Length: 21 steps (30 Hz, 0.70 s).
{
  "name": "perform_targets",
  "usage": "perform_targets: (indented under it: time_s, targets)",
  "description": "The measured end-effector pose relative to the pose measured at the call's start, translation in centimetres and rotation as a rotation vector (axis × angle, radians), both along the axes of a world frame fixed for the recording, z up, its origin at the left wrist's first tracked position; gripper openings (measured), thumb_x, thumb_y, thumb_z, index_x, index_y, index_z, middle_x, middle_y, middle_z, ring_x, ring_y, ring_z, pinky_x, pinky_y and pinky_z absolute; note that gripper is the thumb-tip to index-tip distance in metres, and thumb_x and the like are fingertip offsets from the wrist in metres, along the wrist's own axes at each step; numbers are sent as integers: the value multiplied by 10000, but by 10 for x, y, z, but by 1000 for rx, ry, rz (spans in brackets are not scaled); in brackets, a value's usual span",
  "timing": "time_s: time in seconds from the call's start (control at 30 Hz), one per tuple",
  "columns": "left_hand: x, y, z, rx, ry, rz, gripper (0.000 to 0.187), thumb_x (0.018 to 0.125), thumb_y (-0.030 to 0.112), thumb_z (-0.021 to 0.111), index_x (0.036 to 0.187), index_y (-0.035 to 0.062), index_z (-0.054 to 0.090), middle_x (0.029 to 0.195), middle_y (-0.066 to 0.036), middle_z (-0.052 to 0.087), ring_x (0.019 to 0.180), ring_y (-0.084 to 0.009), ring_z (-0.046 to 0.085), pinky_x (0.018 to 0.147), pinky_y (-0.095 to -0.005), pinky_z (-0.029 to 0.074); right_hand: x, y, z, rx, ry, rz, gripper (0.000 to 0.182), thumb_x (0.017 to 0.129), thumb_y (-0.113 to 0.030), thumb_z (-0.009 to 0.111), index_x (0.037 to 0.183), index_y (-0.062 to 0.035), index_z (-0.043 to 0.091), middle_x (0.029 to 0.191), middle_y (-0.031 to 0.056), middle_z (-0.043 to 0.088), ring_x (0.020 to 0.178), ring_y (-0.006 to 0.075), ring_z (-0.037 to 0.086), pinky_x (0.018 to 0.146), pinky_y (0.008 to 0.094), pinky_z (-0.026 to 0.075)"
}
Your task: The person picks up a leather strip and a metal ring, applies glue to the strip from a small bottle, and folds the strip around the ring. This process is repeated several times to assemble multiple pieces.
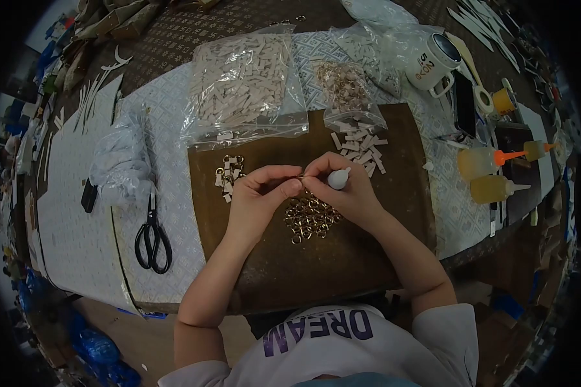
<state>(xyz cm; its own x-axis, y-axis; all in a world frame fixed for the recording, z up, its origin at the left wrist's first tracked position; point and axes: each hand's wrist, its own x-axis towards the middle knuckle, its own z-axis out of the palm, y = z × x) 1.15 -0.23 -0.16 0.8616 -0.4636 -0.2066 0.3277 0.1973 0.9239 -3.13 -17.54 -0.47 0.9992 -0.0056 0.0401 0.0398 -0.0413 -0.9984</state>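
Note:
Over the brown mat [252, 277], my left hand [265, 193] and my right hand [345, 197] meet fingertip to fingertip. A tiny piece is pinched between them, mostly hidden; a glint of gold-coloured metal shows there. Tucked in my right hand is a small white bottle [338, 178], its tip pointing up and to the right. Just below the fingers lies a pile of gold-coloured metal rings [310, 219]. Left of my left hand are several rings with pale strips on them [227, 175]. Loose short pale strips [363, 148] are heaped beyond my right hand.
Bags of pale strips [242, 77] and of gold-coloured metal parts [345, 87] lie at the back. Black-handled scissors [152, 242] and a bundled plastic bag [121, 161] are on the left. A mug [432, 63], a phone [463, 103] and yellowish bottles [478, 163] stand right.

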Motion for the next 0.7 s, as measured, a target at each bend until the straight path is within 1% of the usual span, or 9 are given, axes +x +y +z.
perform_targets:
  time_s: [0.03, 0.13, 0.23, 0.37, 0.47, 0.57, 0.7]
  targets:
    - [0, 0, -2, -1, -20, 3, 205, 809, 4, 636, 1012, -21, 628, 882, -84, 658, 791, -121, 623, 735, -233, 509, 0, 0, -1, -4, -10, -9, 105, 815, -95, 647, 823, -18, 576, 764, 0, 589, 702, 45, 530, 614, 195, 427]
    - [5, 5, -8, -39, 21, 22, 210, 800, 14, 650, 1007, -17, 631, 874, -84, 659, 788, -128, 625, 728, -234, 506, 1, 0, 3, 89, 81, -56, 169, 804, -133, 676, 853, -25, 555, 736, -13, 550, 669, 43, 506, 611, 190, 423]
    - [11, 9, -4, -113, 184, 37, 222, 791, 25, 664, 1006, -17, 629, 882, -86, 658, 790, -138, 628, 725, -240, 505, 4, -11, 3, 12, 134, -176, 302, 791, -179, 704, 961, -32, 503, 702, -34, 491, 636, 49, 473, 611, 190, 420]
    - [15, 12, -2, -156, 268, 56, 220, 795, 35, 663, 1005, -14, 623, 897, -84, 655, 801, -149, 631, 731, -244, 507, 6, -16, 1, -61, 114, -151, 386, 844, -172, 647, 1102, -27, 399, 889, 25, 484, 776, 72, 473, 685, 207, 420]
    - [18, 14, -5, -169, 296, 57, 193, 807, 24, 644, 998, -2, 625, 898, -76, 655, 805, -151, 632, 733, -238, 512, 7, -17, 3, 62, 109, -36, 316, 878, -115, 584, 1127, -23, 413, 998, 52, 486, 864, 80, 480, 735, 220, 426]
    - [20, 16, -5, -174, 311, 66, 190, 809, 24, 643, 996, 0, 622, 905, -75, 654, 810, -147, 632, 743, -234, 513, 8, -14, 4, 126, 77, -40, 316, 882, -76, 566, 1163, -19, 432, 1020, 42, 504, 888, 83, 500, 759, 227, 436]
    - [22, 18, -3, -191, 324, 70, 192, 811, 29, 644, 998, -3, 615, 923, -77, 650, 823, -149, 630, 753, -234, 514, 9, -16, 8, 138, 34, -34, 310, 853, -81, 613, 1138, -24, 507, 1015, 17, 511, 894, 82, 511, 769, 219, 437]
